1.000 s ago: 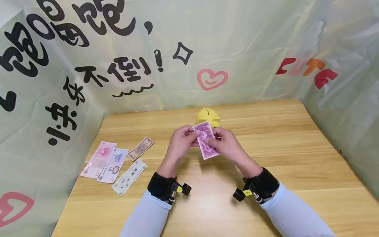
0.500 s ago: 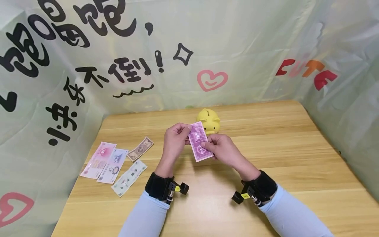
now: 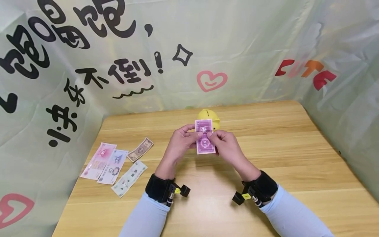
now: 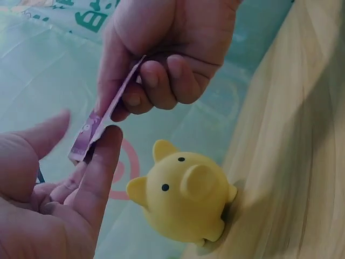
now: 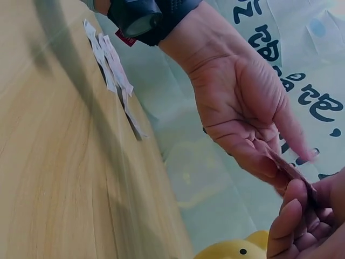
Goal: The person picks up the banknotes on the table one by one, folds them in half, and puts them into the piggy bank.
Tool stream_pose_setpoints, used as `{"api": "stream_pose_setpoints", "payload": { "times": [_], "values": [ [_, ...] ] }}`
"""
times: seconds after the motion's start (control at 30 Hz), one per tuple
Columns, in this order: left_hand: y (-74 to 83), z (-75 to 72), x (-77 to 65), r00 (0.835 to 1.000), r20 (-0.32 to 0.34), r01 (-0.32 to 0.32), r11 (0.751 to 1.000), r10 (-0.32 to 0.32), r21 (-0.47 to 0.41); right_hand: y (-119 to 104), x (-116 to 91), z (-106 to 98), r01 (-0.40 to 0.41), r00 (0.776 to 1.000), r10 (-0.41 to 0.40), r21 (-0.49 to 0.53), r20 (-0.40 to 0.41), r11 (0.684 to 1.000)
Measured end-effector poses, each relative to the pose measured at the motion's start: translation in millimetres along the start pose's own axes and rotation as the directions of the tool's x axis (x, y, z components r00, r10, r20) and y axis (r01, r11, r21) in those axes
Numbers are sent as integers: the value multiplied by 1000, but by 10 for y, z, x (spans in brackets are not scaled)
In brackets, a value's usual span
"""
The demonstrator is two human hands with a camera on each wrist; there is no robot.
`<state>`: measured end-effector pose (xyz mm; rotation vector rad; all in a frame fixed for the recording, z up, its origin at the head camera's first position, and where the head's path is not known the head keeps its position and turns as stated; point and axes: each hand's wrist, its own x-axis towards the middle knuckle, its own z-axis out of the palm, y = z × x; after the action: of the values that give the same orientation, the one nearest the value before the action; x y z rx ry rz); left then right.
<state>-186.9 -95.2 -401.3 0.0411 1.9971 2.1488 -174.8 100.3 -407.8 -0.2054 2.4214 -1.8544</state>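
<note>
A purple banknote (image 3: pixel 205 144) is held up above the table, in front of a yellow piggy bank (image 3: pixel 209 114). My right hand (image 3: pixel 226 143) pinches the note between thumb and fingers at its right edge. My left hand (image 3: pixel 181 141) is at the opposite edge. In the left wrist view the left hand (image 4: pixel 59 199) has its fingers against the note (image 4: pixel 91 132), while its thumb stands apart from it. The right hand (image 4: pixel 161 54) grips the note's other end there. The piggy bank (image 4: pixel 186 194) stands upright just beyond the hands, partly covered in the head view.
On the table's left lie a pink banknote (image 3: pixel 98 161), a blue-grey one (image 3: pixel 113 167), a brown one (image 3: pixel 140 149) and a green one (image 3: pixel 129 178). Printed cloth (image 3: pixel 242 49) walls the wooden table (image 3: pixel 296 158) at the back and sides.
The purple banknote first shifted left with both hands, then came back right and turned from slanted to nearly upright. My left thumb has moved down from the note's upper corner toward its middle.
</note>
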Motion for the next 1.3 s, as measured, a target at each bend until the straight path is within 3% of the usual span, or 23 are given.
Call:
{"api": "stream_pose_setpoints", "payload": {
  "times": [0.27,0.47,0.63,0.83,0.97,1.1,1.3],
  "values": [
    [46,1,-40,1000,-17,-14,1000,14,17,-36,5,-18,4,1000,-5,149,9,989],
    [83,-7,-63,999,-31,-7,999,6,-40,-51,4,-39,-20,999,10,325,33,945],
    [110,-5,-80,999,-34,-11,996,8,-87,-39,6,-36,-9,1000,-2,405,26,914],
    [104,2,-85,1000,-12,-27,992,25,-120,-7,-3,-26,57,998,-63,422,0,905],
    [108,9,-81,1000,10,-11,992,13,-126,8,-2,-24,86,996,-84,393,-22,915],
    [109,20,-87,1000,0,-5,999,5,-54,2,-7,-21,113,994,-107,341,-35,933],
    [104,77,-114,992,-80,-89,989,98,115,-24,-12,-29,79,997,-69,299,-46,951]
  ]
}}
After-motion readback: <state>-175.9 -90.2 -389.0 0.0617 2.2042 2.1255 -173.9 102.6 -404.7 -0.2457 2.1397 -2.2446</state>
